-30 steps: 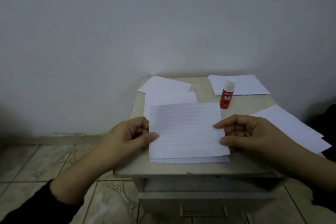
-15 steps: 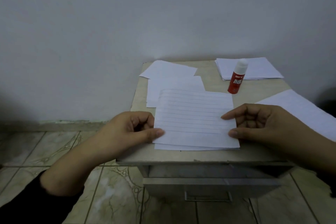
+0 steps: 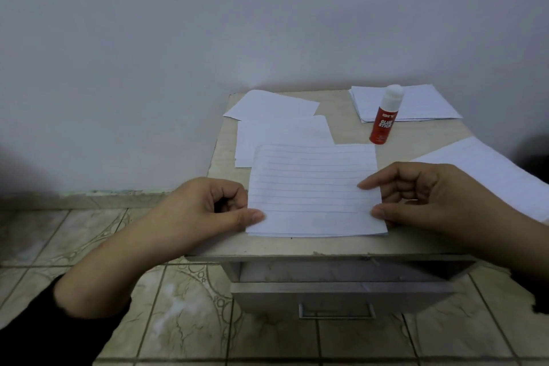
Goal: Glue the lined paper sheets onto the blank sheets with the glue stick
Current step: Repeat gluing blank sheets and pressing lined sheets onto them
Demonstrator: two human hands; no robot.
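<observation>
A lined paper sheet (image 3: 315,187) lies on a blank sheet near the front edge of a small table (image 3: 350,244). My left hand (image 3: 208,205) pinches its left edge with thumb on top and fingers curled. On the sheet's right edge, my right hand (image 3: 421,196) pinches with forefinger and thumb. A red glue stick (image 3: 384,120) with a white cap stands upright behind the sheet. Blank sheets (image 3: 282,131) lie at the back left.
A paper stack (image 3: 421,104) lies at the back right and a large sheet (image 3: 487,166) hangs over the right edge. A metal drawer (image 3: 341,294) stands partly open under the tabletop. Tiled floor lies to the left, with a wall behind.
The lined sheet has come down from slightly raised and askew to lie squared on the blank sheet beneath. Both hands keep their hold on its edges. The camera view shifted.
</observation>
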